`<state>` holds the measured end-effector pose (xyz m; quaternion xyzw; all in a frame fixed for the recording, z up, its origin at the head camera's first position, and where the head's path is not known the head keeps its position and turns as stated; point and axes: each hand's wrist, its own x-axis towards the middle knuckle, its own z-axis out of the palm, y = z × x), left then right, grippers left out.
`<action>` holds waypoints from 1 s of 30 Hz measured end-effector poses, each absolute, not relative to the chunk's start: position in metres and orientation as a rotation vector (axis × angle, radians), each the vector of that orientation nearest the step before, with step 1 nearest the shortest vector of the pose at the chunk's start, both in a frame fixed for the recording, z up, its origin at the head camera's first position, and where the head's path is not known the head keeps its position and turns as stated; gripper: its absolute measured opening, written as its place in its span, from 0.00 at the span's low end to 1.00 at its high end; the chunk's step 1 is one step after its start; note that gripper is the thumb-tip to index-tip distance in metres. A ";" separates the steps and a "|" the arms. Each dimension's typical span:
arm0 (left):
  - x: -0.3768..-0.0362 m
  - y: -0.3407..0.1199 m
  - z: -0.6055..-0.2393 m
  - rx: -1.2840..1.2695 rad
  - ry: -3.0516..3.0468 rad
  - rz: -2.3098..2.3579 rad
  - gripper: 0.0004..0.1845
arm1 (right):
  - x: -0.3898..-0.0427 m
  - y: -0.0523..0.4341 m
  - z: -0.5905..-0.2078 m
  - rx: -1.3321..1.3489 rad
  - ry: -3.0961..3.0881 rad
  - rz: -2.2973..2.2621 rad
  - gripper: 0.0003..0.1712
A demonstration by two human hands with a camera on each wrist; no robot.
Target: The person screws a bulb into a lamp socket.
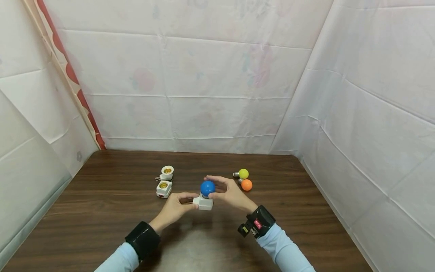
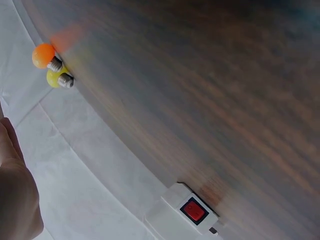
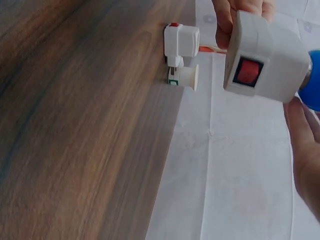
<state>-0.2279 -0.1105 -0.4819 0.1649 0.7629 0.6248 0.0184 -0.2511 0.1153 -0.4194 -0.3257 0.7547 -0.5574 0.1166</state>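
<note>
My left hand [image 1: 174, 208] pinches a white plug-in lamp holder [image 1: 204, 204] by its side, over the middle of the table. A blue light bulb [image 1: 207, 187] stands upright at the top of this holder, and my right hand [image 1: 233, 194] grips it between thumb and fingers. In the right wrist view the holder's red rocker switch [image 3: 248, 71] shows, with the metal base of the blue bulb [image 3: 311, 82] partly visible at the holder's mouth. Fingers [image 3: 224, 20] of the left hand reach the holder from behind there.
Two more white lamp holders sit at the left, a square one [image 1: 164, 189] and a round one [image 1: 167, 172], both with bare sockets. A yellow bulb [image 1: 243, 173] and an orange bulb [image 1: 246, 185] lie right of the hands. White sheeting [image 1: 204, 117] encloses the brown table [image 1: 112, 204].
</note>
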 end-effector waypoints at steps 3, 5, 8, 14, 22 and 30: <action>-0.228 -0.111 -0.482 0.513 2.366 1.926 0.19 | -0.252 0.117 -0.419 -0.977 2.174 -1.602 0.32; -0.227 -0.111 -0.482 0.515 2.365 1.921 0.19 | -0.252 0.116 -0.418 -0.967 2.167 -1.592 0.31; -0.227 -0.111 -0.483 0.519 2.366 1.925 0.19 | -0.249 0.115 -0.413 -0.967 2.168 -1.593 0.31; -0.226 -0.111 -0.483 0.531 2.365 1.950 0.19 | -0.237 0.111 -0.397 -0.973 2.207 -1.586 0.30; -0.225 -0.110 -0.482 0.482 2.379 1.966 0.20 | -0.234 0.108 -0.395 -0.864 2.279 -1.646 0.29; -0.225 -0.109 -0.480 0.479 2.347 1.988 0.20 | -0.233 0.105 -0.395 -0.782 2.300 -1.692 0.29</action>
